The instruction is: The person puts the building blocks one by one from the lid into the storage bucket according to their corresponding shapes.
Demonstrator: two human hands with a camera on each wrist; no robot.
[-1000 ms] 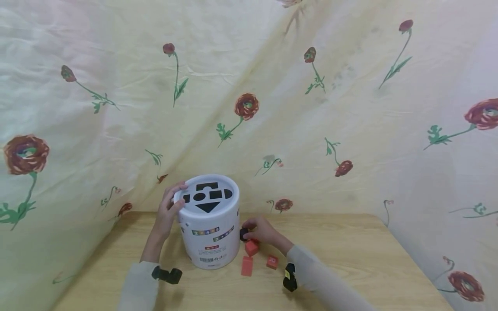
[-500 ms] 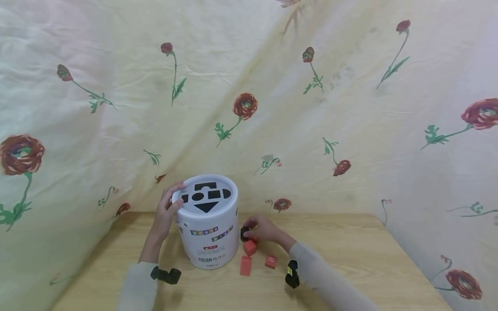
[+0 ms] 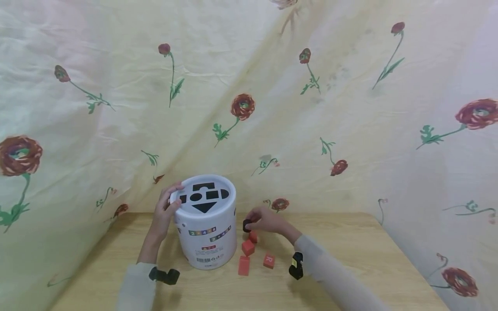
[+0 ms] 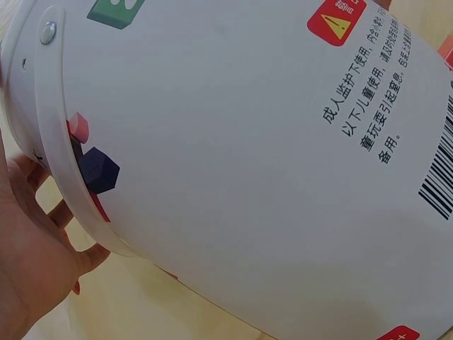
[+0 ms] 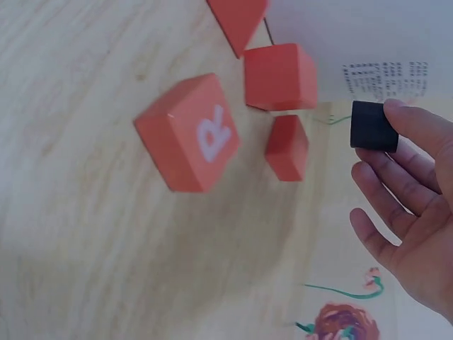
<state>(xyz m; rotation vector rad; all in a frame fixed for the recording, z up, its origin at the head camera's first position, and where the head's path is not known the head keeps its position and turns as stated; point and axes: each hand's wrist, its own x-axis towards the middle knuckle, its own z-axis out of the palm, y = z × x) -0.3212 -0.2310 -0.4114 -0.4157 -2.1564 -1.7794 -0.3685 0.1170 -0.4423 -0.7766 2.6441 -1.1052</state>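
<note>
A white bucket (image 3: 210,248) stands upright on the wooden table, its lid pierced by dark shaped holes. My left hand (image 3: 164,211) grips the left side of its lid rim, fingers bent over the edge. To the right of the bucket, my right hand (image 3: 269,221) pinches a small black block (image 5: 373,127) between thumb and fingers. Below that hand are several red blocks: one marked R (image 5: 191,134), a flat oblong one (image 3: 244,266), a cube-like one (image 3: 248,247) and a smaller one (image 5: 288,150) behind it.
The wooden table (image 3: 338,246) extends to the right of the blocks. Behind it hangs a pale cloth (image 3: 288,125) with printed red flowers. A white strap handle (image 4: 62,134) runs along the bucket's side.
My right hand has lifted the black block slightly up and away from the red blocks, exposing the small red one behind. My left hand stays on the bucket.
</note>
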